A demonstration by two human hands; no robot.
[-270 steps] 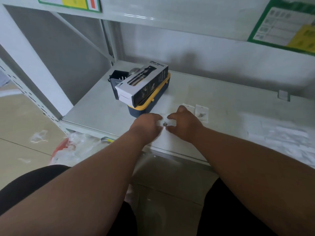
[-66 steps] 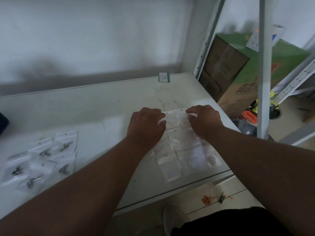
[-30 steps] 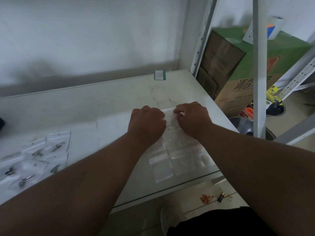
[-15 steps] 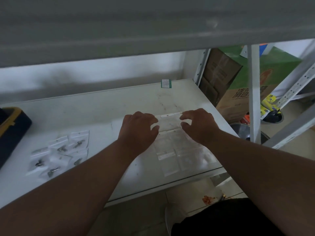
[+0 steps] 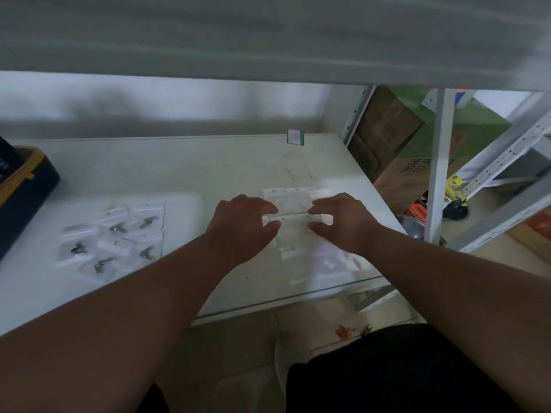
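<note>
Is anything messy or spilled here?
Yes: a reddish blotch marks the floor below the shelf front edge, like a spill. The little bags of metal parts lie crooked, overlapping.

Grips: two, left grip (image 5: 243, 226) and right grip (image 5: 343, 223).
Empty bags (image 5: 293, 204): overlapping between and under the grips, number unclear.
Filled bags (image 5: 117, 228): five, well left of the left grip.
Case (image 5: 26, 198): one, far left.
Label (image 5: 295, 137): one, beyond the grips.
</note>
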